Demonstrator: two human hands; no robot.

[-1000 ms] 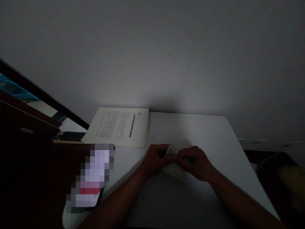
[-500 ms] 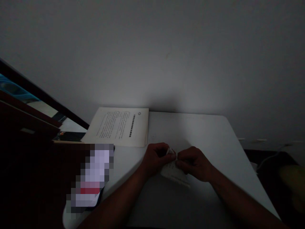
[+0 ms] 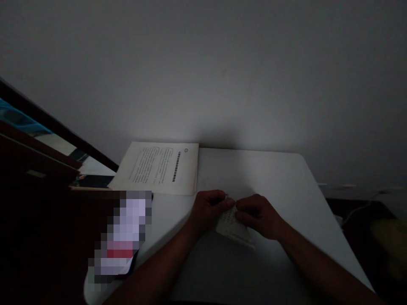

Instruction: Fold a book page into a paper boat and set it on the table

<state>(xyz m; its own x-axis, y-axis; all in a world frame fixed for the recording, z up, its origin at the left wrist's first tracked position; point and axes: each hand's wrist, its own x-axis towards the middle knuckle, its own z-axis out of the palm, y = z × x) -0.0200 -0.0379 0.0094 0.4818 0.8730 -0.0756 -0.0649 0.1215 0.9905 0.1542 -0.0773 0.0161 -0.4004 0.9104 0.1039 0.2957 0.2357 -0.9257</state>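
A small piece of printed paper (image 3: 233,232), pale and roughly triangular in outline, hangs between my hands above the white table (image 3: 260,173). My left hand (image 3: 208,212) is closed, its thumb and forefinger pinching the top of the paper. Close beside it, my right hand (image 3: 259,215) pinches the paper's upper right edge, fingertips nearly touching the left thumb. The fingers cover the top of the paper, so how it is folded there is hard to see. The lower edge is free and points toward me.
A stack of printed sheets (image 3: 159,169) lies at the table's back left against the wall (image 3: 206,84). A phone (image 3: 127,228) with a blurred-out screen rests at the left edge. Dark furniture (image 3: 34,220) stands on the left; a cable (image 3: 359,207) runs at the right.
My fingers have shifted slightly on the paper. The right thumb and forefinger are a little further apart, and more of the print shows below them. The white tip above the left thumb shows less.
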